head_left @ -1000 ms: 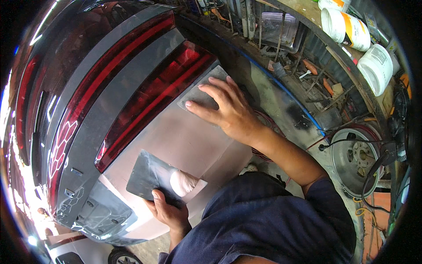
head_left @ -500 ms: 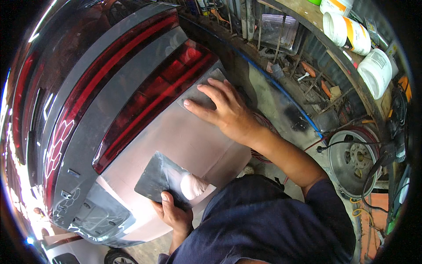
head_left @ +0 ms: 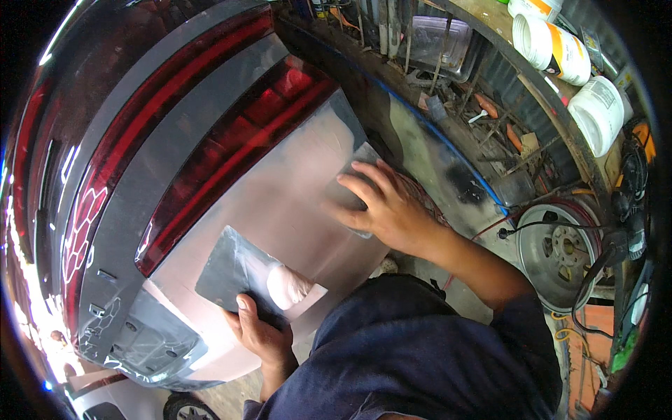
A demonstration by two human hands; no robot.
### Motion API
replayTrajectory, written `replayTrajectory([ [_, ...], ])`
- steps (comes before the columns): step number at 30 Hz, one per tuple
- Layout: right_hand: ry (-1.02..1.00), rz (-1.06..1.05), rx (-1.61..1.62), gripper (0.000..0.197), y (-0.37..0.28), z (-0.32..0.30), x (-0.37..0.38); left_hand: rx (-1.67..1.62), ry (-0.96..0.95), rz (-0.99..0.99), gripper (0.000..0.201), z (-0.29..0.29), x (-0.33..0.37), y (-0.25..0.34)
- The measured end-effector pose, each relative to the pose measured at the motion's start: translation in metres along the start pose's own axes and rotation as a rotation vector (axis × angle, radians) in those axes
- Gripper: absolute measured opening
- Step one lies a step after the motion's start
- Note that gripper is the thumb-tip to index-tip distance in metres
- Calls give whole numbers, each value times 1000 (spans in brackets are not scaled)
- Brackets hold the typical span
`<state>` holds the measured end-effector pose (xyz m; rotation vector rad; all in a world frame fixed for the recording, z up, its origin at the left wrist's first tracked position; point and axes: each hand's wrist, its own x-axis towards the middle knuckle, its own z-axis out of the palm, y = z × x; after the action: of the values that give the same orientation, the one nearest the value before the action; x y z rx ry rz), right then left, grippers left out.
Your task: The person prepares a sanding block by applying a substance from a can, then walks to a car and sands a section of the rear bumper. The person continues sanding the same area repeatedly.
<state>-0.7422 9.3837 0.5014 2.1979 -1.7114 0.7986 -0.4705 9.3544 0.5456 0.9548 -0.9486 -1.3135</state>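
Note:
My left hand grips the near edge of a dark grey mixing board, thumb on top. A mound of pale pink body filler sits on the board's right part. My right hand, fingers spread, presses a flat grey spreader against the car's rear bumper. Much of the spreader is covered by the fingers, and they are slightly blurred. Smooth pinkish filler coats the bumper around it, with grey showing toward the upper corner. The red tail light lies just beyond the coated area.
A loose wheel rests on the right, with a dark cable across it. White tubs lie on a wooden shelf at upper right. A blue hose runs along the floor edge. Another car's wheel shows at lower left.
My right hand has drawn the spreader from beside the tail light toward me, down the bumper and slightly right. The board in my left hand sits slightly farther left and up in view.

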Motion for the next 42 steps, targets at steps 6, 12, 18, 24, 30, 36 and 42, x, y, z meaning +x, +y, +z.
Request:
replayTrajectory([
  [6,-27,49,-23,52,-24,18,-51,-4,27,-101,44,10,6,8],
  [12,-43,103,20,57,-29,32,-94,31,-24,-114,42,34,8,-3],
  [18,7,134,86,52,-31,-23,-81,55,-133,-55,43,51,8,-17],
  [24,157,15,95,45,-47,-57,-47,108,-257,138,41,70,-2,-21],
  [30,104,1,129,44,-55,-51,-45,147,-278,248,41,79,-16,-25],
  [36,-1,4,200,42,-20,-19,-60,-7,14,341,44,53,2,-3],
  [42,286,73,214,46,49,-7,-6,79,109,320,46,-42,65,33],
])
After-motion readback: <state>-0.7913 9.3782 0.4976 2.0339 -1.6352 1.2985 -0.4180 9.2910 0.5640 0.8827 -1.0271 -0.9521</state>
